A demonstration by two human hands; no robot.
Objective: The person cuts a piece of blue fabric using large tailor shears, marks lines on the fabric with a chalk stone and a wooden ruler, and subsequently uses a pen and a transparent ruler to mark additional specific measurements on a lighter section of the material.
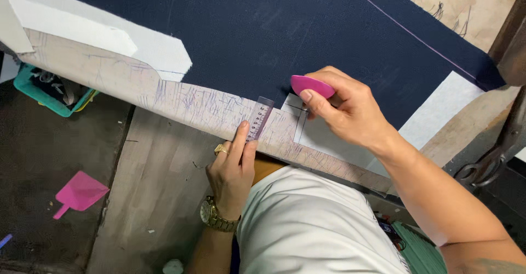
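Observation:
My left hand [233, 164] presses a small clear ruler [259, 117] flat against the scribbled edge of the worktable [181, 101], index finger along the ruler. It wears a ring and a gold watch. My right hand [345, 110] pinches a pink piece of tailor's chalk [311, 85] and holds its tip at the corner of a white fabric piece [438, 110], just right of the ruler's top end. Dark navy cloth [285, 27] covers the table beyond both hands, with a thin chalk line across it.
Another white fabric piece [109, 38] lies on the navy cloth at the left. A teal basket [41, 96] and a pink dustpan-like scoop [79, 193] sit on the floor at the left. Large black scissors [485, 167] hang at the right table edge.

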